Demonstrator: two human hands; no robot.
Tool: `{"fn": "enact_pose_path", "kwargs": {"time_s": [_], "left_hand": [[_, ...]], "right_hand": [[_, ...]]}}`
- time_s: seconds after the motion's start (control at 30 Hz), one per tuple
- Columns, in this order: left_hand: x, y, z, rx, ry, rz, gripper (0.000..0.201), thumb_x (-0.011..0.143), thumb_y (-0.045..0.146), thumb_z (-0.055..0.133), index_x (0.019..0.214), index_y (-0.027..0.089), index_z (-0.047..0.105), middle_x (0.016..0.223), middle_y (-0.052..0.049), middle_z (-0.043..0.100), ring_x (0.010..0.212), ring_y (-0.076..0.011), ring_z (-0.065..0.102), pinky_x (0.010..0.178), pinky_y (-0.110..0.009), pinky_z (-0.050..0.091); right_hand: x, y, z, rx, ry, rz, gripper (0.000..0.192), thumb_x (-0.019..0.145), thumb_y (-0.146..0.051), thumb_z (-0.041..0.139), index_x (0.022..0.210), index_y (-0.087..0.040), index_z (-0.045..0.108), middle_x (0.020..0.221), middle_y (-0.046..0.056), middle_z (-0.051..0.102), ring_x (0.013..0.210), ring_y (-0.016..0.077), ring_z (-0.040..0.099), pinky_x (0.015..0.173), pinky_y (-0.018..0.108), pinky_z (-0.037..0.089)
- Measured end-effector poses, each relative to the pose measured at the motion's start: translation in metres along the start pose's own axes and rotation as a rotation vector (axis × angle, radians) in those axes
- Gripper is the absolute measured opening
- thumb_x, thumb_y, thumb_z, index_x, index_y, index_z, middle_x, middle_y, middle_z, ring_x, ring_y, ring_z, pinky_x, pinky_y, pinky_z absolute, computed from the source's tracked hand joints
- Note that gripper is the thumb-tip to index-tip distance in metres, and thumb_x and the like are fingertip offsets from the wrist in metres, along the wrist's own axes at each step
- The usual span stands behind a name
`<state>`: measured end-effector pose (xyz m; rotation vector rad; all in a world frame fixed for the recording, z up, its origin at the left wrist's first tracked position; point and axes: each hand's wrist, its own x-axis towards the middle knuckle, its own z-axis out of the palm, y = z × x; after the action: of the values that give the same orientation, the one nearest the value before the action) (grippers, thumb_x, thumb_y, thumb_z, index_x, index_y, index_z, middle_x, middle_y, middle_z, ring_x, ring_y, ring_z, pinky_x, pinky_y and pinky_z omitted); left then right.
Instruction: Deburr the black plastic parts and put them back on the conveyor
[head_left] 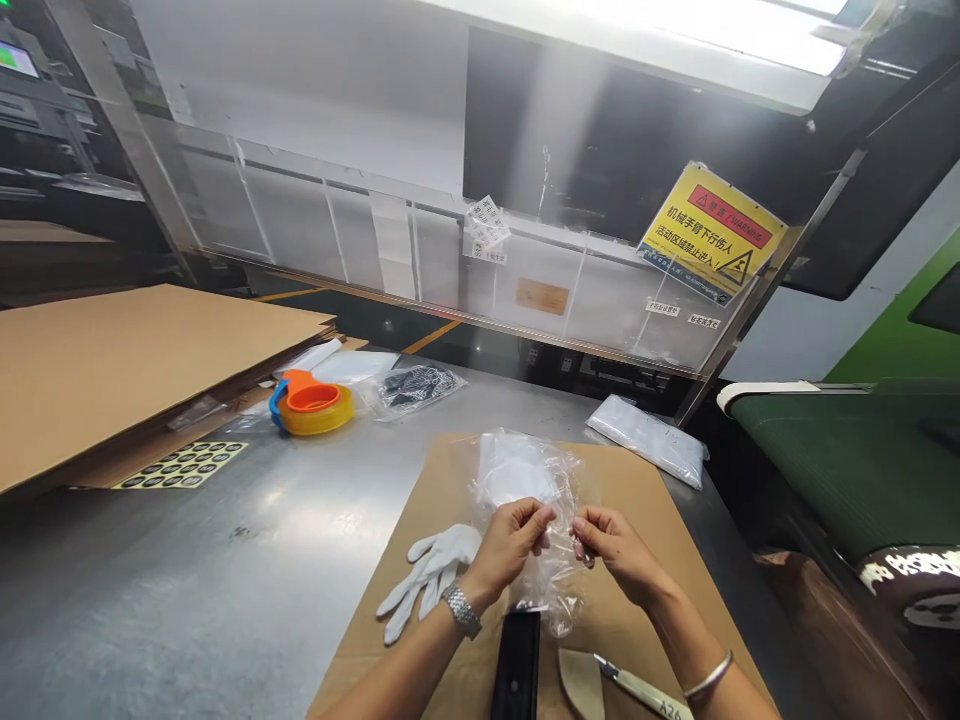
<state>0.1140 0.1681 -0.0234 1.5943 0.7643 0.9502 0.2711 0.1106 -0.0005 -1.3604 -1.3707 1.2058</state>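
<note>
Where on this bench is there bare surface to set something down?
The steel table is bare between the sticker sheet, the tape dispenser and the white gloves. It is crowded on the cardboard sheet, where both hands, left hand and right hand, grip the clear plastic bag.

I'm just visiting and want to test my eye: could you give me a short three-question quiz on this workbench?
1. True or false: both hands pinch the clear plastic bag.
2. What lies just left of the left hand? A) white gloves B) scissors C) a cup
3. Which wrist wears the metal watch?

Key:
1. True; the right hand grips it too.
2. A, the white gloves on the brown cardboard sheet.
3. The left.
</note>
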Motion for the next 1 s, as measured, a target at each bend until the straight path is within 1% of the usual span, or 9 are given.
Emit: {"fn": "enact_pose_path", "kwargs": {"time_s": [0.07,0.2,0.27,0.4,0.53,0.63,0.77,0.9,1.0], "left_hand": [[-0.006,0.003,-0.003,0.024,0.038,0.029,0.035,0.08,0.046,0.047,0.066,0.016,0.059,0.056,-0.001,0.057,0.056,-0.0144,0.054,0.055,-0.025,0.044],[-0.028,0.013,-0.004,0.106,0.241,0.073,0.026,0.082,0.04,0.047,0.086,0.018,0.06,0.089,-0.007,0.061,0.087,-0.0201,0.054,0.076,-0.031,0.043],[-0.039,0.019,-0.001,0.131,0.236,0.07,0.025,0.082,0.04,0.047,0.082,0.018,0.06,0.081,-0.005,0.061,0.078,-0.0185,0.055,0.07,-0.029,0.043],[-0.054,0.025,0.005,0.135,0.08,0.051,0.033,0.081,0.043,0.051,0.063,0.016,0.058,0.057,0.001,0.056,0.053,-0.0125,0.051,0.051,-0.022,0.041],[-0.064,0.015,-0.001,0.208,0.153,0.055,0.039,0.086,0.043,0.041,0.058,0.016,0.05,0.049,0.003,0.048,0.046,-0.0103,0.045,0.045,-0.021,0.038],[-0.075,0.004,-0.006,0.353,0.276,0.097,0.029,0.085,0.036,0.044,0.066,0.016,0.054,0.058,0.0,0.052,0.056,-0.0145,0.05,0.053,-0.025,0.041],[-0.09,-0.004,-0.008,0.612,0.314,0.293,0.018,0.084,0.022,0.046,0.09,0.021,0.063,0.087,-0.007,0.06,0.086,-0.0223,0.052,0.077,-0.036,0.04],[-0.098,-0.015,-0.021,0.772,0.284,0.337,0.024,0.087,0.019,0.041,0.085,0.021,0.064,0.076,-0.005,0.058,0.075,-0.02,0.051,0.071,-0.033,0.039],[-0.108,-0.032,-0.033,0.842,0.309,0.277,0.025,0.087,0.017,0.038,0.087,0.019,0.063,0.074,-0.005,0.055,0.075,-0.0202,0.051,0.068,-0.032,0.04]], "right_hand": [[-0.005,-0.001,0.001,-0.012,0.018,-0.011,0.042,0.072,-0.057,0.058,0.065,-0.017,0.048,0.056,-0.003,0.048,0.05,0.0081,0.04,0.051,0.022,0.032],[-0.017,-0.008,0.012,-0.108,0.114,-0.069,0.036,0.072,-0.049,0.061,0.065,-0.017,0.048,0.056,-0.004,0.044,0.052,0.0087,0.038,0.051,0.022,0.03],[-0.025,-0.012,0.024,-0.183,0.169,-0.109,0.03,0.074,-0.042,0.06,0.064,-0.017,0.048,0.058,-0.004,0.044,0.055,0.0088,0.038,0.052,0.022,0.029],[-0.039,-0.016,0.045,-0.311,0.181,-0.154,0.025,0.075,-0.031,0.06,0.06,-0.018,0.045,0.057,-0.005,0.043,0.055,0.0084,0.035,0.051,0.022,0.026],[-0.042,-0.009,0.048,-0.353,0.219,-0.142,0.03,0.078,-0.035,0.057,0.06,-0.019,0.04,0.055,-0.006,0.038,0.053,0.0083,0.035,0.049,0.021,0.028],[-0.043,-0.006,0.05,-0.416,0.308,-0.15,0.028,0.083,-0.036,0.049,0.063,-0.02,0.037,0.058,-0.005,0.037,0.054,0.0095,0.036,0.051,0.021,0.03],[-0.053,-0.005,0.066,-0.561,0.23,-0.199,0.025,0.082,-0.035,0.051,0.063,-0.02,0.043,0.063,-0.001,0.048,0.062,0.0125,0.044,0.059,0.024,0.033],[-0.073,0.015,0.088,-0.686,0.247,-0.108,0.022,0.086,-0.041,0.045,0.078,-0.021,0.051,0.072,0.004,0.059,0.066,0.0173,0.054,0.061,0.026,0.037],[-0.09,0.046,0.106,-0.788,0.321,0.047,0.028,0.084,-0.042,0.045,0.075,-0.018,0.055,0.061,0.01,0.059,0.056,0.0236,0.057,0.052,0.029,0.034]]}}
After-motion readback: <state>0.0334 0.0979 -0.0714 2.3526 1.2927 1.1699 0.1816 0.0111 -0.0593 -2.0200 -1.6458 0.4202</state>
